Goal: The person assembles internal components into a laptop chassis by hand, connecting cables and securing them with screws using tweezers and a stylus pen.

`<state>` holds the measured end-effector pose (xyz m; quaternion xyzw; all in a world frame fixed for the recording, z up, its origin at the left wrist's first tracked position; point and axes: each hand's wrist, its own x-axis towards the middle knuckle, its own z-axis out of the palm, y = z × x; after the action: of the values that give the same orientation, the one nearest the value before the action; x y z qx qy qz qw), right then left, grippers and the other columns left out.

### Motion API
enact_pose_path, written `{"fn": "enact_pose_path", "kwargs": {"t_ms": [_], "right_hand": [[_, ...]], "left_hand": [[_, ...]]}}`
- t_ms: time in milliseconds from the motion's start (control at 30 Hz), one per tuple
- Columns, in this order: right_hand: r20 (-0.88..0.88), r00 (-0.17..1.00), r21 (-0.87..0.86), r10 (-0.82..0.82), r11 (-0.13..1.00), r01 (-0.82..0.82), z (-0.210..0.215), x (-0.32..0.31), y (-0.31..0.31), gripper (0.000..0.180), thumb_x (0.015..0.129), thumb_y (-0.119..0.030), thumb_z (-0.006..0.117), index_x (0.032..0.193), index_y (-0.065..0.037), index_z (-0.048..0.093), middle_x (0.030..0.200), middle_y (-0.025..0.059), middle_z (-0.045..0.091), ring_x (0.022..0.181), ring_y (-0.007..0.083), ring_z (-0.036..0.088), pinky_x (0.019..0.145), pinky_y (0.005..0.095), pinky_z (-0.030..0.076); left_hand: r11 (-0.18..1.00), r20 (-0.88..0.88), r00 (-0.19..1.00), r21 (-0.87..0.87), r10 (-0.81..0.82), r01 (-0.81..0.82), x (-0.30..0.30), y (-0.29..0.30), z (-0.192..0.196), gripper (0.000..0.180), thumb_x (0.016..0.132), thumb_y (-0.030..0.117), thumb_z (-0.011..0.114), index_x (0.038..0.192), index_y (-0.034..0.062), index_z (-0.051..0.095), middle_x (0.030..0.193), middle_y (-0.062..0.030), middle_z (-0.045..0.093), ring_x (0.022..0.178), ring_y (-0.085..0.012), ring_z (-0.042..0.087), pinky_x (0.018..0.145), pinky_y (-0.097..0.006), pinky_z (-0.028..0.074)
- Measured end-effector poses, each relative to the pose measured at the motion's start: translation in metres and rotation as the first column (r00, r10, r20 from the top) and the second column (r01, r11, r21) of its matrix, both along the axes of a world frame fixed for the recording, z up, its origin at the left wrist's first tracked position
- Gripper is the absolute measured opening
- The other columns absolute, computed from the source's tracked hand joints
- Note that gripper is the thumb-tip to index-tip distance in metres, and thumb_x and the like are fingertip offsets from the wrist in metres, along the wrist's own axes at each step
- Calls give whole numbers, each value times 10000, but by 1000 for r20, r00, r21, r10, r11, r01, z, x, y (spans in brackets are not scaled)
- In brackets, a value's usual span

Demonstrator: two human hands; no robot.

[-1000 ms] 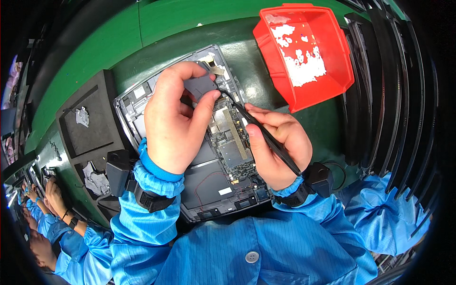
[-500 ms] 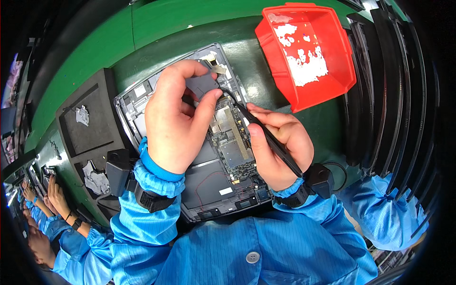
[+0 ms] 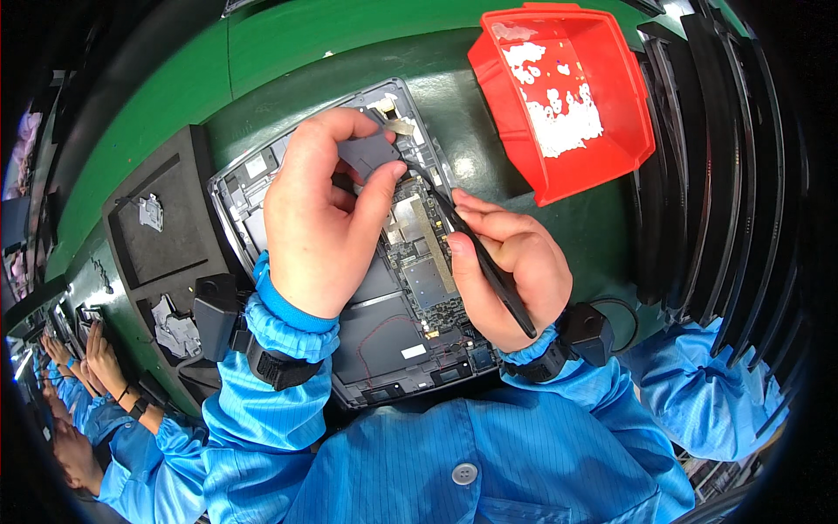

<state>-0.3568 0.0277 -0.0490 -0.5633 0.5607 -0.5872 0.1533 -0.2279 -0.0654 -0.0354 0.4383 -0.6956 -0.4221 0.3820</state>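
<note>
A smooth, glossy green work surface [image 3: 445, 65] fills the middle of the view, with tall dark panels [image 3: 685, 175] ranked upright at the right and a co-worker's hand [image 3: 103, 362] at the far left. On it lies an opened laptop base [image 3: 384, 345], a thin grey rectangle with rounded corners, set askew in front of the person. Beyond its right side stands a flared, hard-looking red bin [image 3: 511, 140] (its inside patched with ragged white); at its left, a matt black tray [image 3: 170, 253] with squared recesses holds irregular silvery pieces [image 3: 177, 330]. The left hand [image 3: 314, 223] arches over the upper part of the base, thumb and forefinger pinched on a flat, dull grey piece [image 3: 368, 153]. The right hand [image 3: 524, 275] has its fingers closed round a slim black tool [image 3: 508, 295], slanted across the densely textured circuit board [image 3: 436, 279]. The tool's tip is hard to make out near the left thumb, and whether the grey piece touches the base cannot be told.
</note>
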Motion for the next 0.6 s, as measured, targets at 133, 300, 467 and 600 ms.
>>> {"fn": "enact_pose_path", "kwargs": {"t_ms": [133, 300, 467, 600], "right_hand": [[-66, 998, -33, 5, 999, -7, -2, -1, -1, 256, 640, 94, 712, 667, 30, 466, 753, 186, 593, 757, 326, 650, 662, 363, 551], [-125, 992, -64, 5, 998, -13, -4, 0, -2, 254, 624, 84, 722, 668, 27, 479, 776, 188, 605, 763, 324, 651, 649, 350, 543], [-162, 986, -52, 30, 998, -39, -2, 0, -1, 244, 627, 73, 723, 674, 29, 488, 784, 191, 606, 771, 328, 649, 644, 351, 541], [-109, 994, -73, 29, 997, -37, -3, 2, -2, 238, 628, 74, 719, 676, 32, 490, 785, 188, 604, 769, 328, 649, 643, 349, 541]], "left_hand": [[1000, -7, 1000, -11, -6, 6, -1, 0, -1, 320, 709, -38, 676, 983, 23, 521, 889, -49, 562, 637, -96, 508, 482, -205, 467], [1000, 15, 1000, 4, 2, -2, 1, 1, 2, 323, 713, -36, 676, 987, 25, 518, 888, -50, 562, 641, -90, 510, 482, -202, 464], [1000, 23, 1000, 22, 3, -4, 1, 2, 3, 321, 715, -36, 675, 987, 26, 516, 884, -51, 562, 649, -86, 513, 483, -201, 465], [1000, 38, 999, 10, 11, -11, 2, 1, 4, 320, 716, -38, 674, 986, 23, 514, 885, -52, 562, 645, -86, 514, 484, -205, 467]]}}
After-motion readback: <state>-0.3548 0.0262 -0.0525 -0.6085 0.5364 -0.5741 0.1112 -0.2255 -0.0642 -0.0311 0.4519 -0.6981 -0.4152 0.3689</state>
